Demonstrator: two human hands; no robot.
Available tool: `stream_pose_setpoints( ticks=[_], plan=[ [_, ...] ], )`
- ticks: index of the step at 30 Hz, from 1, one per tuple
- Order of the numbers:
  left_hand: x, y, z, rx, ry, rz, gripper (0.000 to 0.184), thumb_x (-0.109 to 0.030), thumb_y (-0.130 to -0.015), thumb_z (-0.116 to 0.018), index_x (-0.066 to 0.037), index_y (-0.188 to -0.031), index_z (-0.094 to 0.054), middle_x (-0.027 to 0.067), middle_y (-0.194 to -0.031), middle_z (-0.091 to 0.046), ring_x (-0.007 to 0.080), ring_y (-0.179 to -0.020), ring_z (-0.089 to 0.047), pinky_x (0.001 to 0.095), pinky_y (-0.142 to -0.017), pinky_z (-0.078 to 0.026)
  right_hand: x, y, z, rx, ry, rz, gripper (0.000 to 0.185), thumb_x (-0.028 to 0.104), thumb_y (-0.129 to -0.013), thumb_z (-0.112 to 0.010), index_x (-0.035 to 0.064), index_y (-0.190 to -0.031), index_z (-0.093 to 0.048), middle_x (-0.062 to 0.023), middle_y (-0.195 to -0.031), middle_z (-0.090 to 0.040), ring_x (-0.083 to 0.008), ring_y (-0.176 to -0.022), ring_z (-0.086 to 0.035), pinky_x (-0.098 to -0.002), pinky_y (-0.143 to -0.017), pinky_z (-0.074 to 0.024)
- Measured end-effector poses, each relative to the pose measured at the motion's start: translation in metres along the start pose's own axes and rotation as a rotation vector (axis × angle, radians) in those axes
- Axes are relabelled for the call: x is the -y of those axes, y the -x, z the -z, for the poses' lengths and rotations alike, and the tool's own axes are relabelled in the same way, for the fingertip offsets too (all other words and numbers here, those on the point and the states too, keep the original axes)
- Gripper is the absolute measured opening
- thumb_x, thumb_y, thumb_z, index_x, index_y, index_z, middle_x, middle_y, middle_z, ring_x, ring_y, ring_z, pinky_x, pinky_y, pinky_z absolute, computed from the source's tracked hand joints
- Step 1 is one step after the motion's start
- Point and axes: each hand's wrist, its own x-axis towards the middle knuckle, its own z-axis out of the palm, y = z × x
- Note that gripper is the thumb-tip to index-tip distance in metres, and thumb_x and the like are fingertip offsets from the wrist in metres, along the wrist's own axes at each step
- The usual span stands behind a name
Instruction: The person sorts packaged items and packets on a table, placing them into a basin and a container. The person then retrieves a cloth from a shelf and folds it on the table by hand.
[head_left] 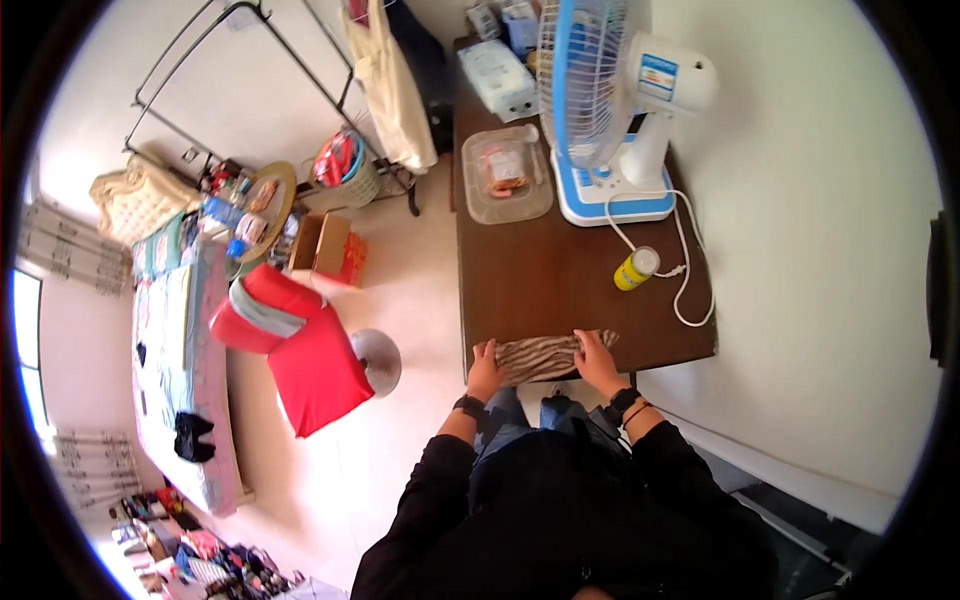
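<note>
A brown-and-cream striped cloth (538, 359) lies folded into a long strip at the near edge of the dark brown table (540, 290). At its left end, my left hand (485, 371) grips the fabric with bent fingers. My right hand (597, 362) has its fingers closed over the cloth near the right end, and a short tip sticks out beyond them. What kind of cloth article it is, I cannot make out. Up and to the right of my right hand stands a yellow can (634, 270) with a pale top.
A blue-and-white fan (610, 195) stands farther back, its white cord (690, 300) looping along the right edge. Beside it are a clear plastic container (480, 205) and a white package (498, 80). To the left are a red chair (315, 370) and a bed (165, 340).
</note>
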Motion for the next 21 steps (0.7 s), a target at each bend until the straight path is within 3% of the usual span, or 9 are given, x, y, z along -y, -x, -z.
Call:
stream_pose_setpoints(
  ticks=[2,4,6,7,11,15,17,19,21],
  plan=[
    [-0.008,-0.007,0.009,0.139,-0.228,0.001,0.048,-0.01,-0.065,-0.054,-0.005,-0.109,-0.035,0.0198,-0.108,-0.035,0.0354,-0.085,-0.048,0.0386,-0.069,-0.044,-0.012,-0.007,-0.009,-0.121,0.078,-0.019,0.044,0.013,-0.074,-0.049,0.0056,-0.113,-0.032,-0.0155,-0.103,-0.037,-0.0312,-0.081,-0.046,-0.0371,-0.066,-0.0406],
    [0.0,-0.021,0.007,0.257,-0.389,0.031,0.035,-0.02,-0.072,-0.047,-0.005,-0.102,-0.039,0.0165,-0.089,-0.051,0.0332,-0.077,-0.053,0.0398,-0.064,-0.044,-0.004,-0.011,-0.009,-0.1,0.216,-0.117,0.039,0.014,-0.073,-0.051,0.0048,-0.109,-0.038,-0.0166,-0.1,-0.037,-0.0307,-0.078,-0.048,-0.0385,-0.065,-0.0414],
    [-0.007,-0.032,0.022,0.373,-0.425,-0.014,0.022,-0.02,-0.073,-0.042,-0.003,-0.083,-0.052,0.0164,-0.082,-0.055,0.0322,-0.078,-0.054,0.0402,-0.066,-0.043,0.003,-0.019,-0.013,-0.103,0.275,-0.207,0.035,0.014,-0.073,-0.051,0.0041,-0.105,-0.042,-0.0167,-0.1,-0.038,-0.0304,-0.077,-0.048,-0.0388,-0.063,-0.0421],
    [0.016,-0.04,0.014,0.298,-0.386,-0.112,0.017,-0.019,-0.066,-0.051,-0.003,-0.073,-0.051,0.0163,-0.076,-0.053,0.0322,-0.073,-0.052,0.0407,-0.064,-0.043,0.003,-0.023,-0.017,-0.049,0.332,-0.265,0.029,0.014,-0.073,-0.052,0.0029,-0.099,-0.045,-0.0164,-0.1,-0.038,-0.03,-0.075,-0.049,-0.0388,-0.062,-0.0425],
    [0.033,-0.063,0.043,0.282,-0.087,-0.339,0.019,-0.018,-0.066,-0.054,-0.002,-0.077,-0.053,0.013,-0.071,-0.051,0.0287,-0.074,-0.052,0.0369,-0.063,-0.043,0.023,-0.026,-0.031,-0.294,0.234,-0.306,0.018,0.013,-0.075,-0.05,0.0004,-0.087,-0.05,-0.0165,-0.09,-0.047,-0.0288,-0.066,-0.05,-0.0389,-0.057,-0.0425],
    [0.051,-0.081,0.071,0.485,0.29,-0.205,0.022,-0.019,-0.064,-0.061,-0.003,-0.075,-0.051,0.0126,-0.066,-0.054,0.0245,-0.061,-0.053,0.0323,-0.057,-0.043,0.04,-0.029,-0.042,-0.298,-0.006,-0.442,0.017,0.015,-0.073,-0.052,0.0021,-0.084,-0.049,-0.0149,-0.074,-0.051,-0.0292,-0.065,-0.051,-0.0384,-0.055,-0.041],
    [0.062,-0.097,0.076,0.616,0.319,-0.132,0.024,-0.021,-0.064,-0.062,-0.004,-0.077,-0.053,0.0126,-0.067,-0.054,0.0246,-0.063,-0.054,0.0324,-0.058,-0.043,0.049,-0.035,-0.043,-0.278,0.1,-0.482,0.016,0.015,-0.071,-0.054,0.0032,-0.08,-0.05,-0.0137,-0.073,-0.052,-0.0289,-0.064,-0.051,-0.0386,-0.055,-0.0408],
    [0.084,-0.109,0.074,0.689,0.194,-0.307,0.025,-0.016,-0.066,-0.062,-0.002,-0.084,-0.052,0.0066,-0.062,-0.055,0.0127,-0.059,-0.055,0.0251,-0.05,-0.043,0.057,-0.033,-0.043,-0.229,0.192,-0.535,0.014,0.016,-0.069,-0.055,0.0043,-0.077,-0.052,-0.0125,-0.072,-0.052,-0.0287,-0.063,-0.051,-0.0387,-0.055,-0.0407],
    [0.08,-0.126,0.085,0.753,0.058,-0.404,0.024,-0.015,-0.062,-0.063,-0.001,-0.081,-0.056,0.0088,-0.062,-0.057,0.0139,-0.06,-0.056,0.0267,-0.051,-0.043,0.06,-0.041,-0.042,-0.299,0.203,-0.553,0.013,0.017,-0.063,-0.058,0.0064,-0.07,-0.054,-0.0111,-0.073,-0.052,-0.0277,-0.066,-0.05,-0.0369,-0.056,-0.0408]
  ],
)
